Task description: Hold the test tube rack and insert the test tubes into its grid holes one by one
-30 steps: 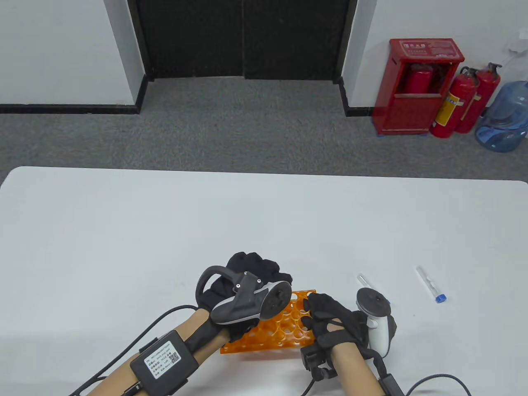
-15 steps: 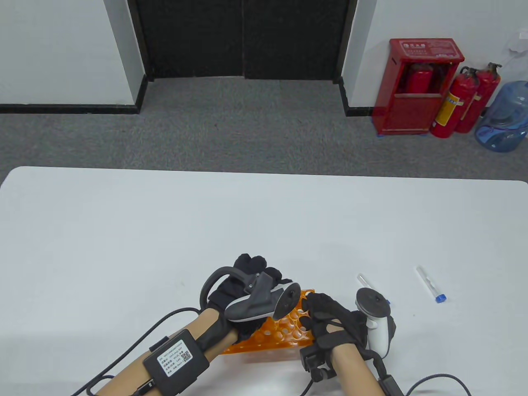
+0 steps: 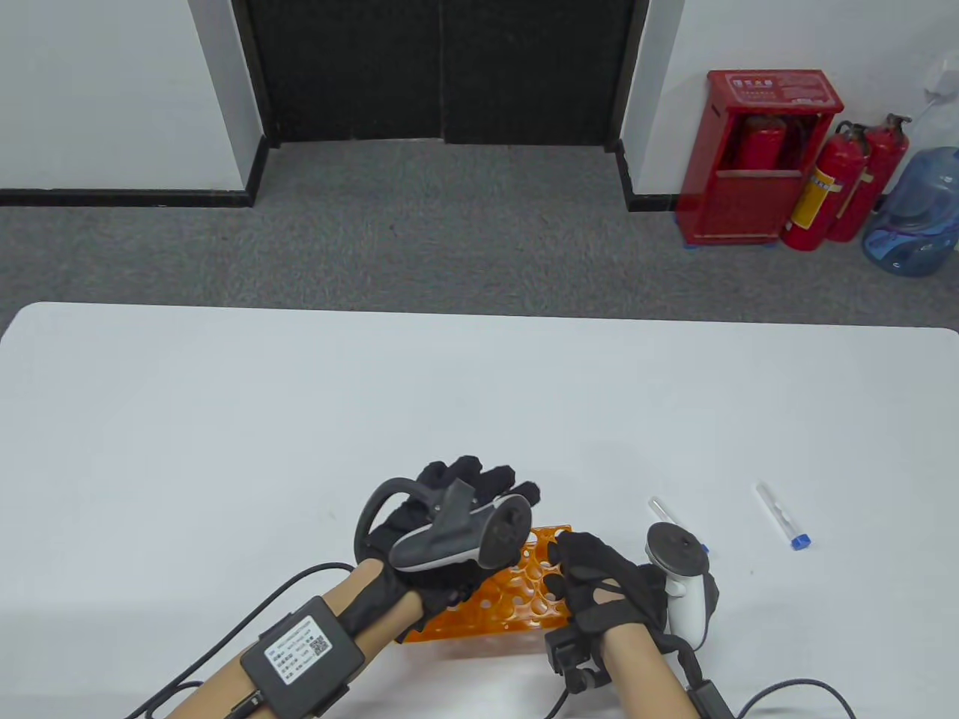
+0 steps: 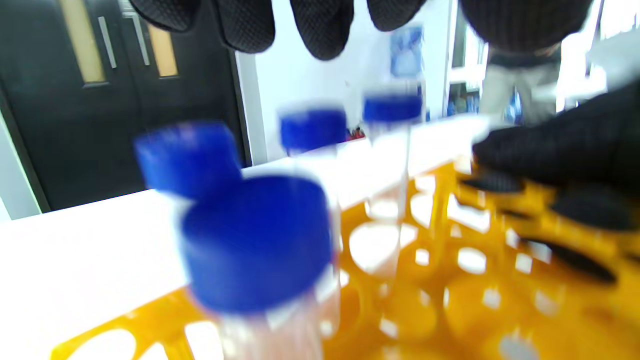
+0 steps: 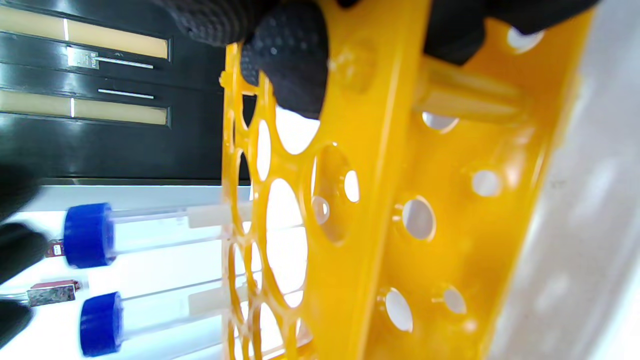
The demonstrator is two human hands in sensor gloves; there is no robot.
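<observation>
An orange test tube rack (image 3: 517, 592) stands near the table's front edge. My right hand (image 3: 592, 577) grips its right end; its fingers (image 5: 290, 55) clamp the top plate in the right wrist view. My left hand (image 3: 487, 483) hovers over the rack's left part with fingers spread and holds nothing. In the left wrist view its fingertips (image 4: 320, 30) hang above several blue-capped tubes (image 4: 255, 240) standing in the rack (image 4: 450, 280). Two of those tubes (image 5: 150, 230) show in the right wrist view. A loose blue-capped tube (image 3: 781, 515) lies to the right.
A second loose tube (image 3: 659, 509) lies just behind my right tracker, partly hidden by it. The white table (image 3: 300, 419) stretches away behind the rack. Cables trail from both forearms at the front edge.
My left hand dipped toward the rack, then rose slightly, and its fingers spread open. My right hand and the rack have stayed in place.
</observation>
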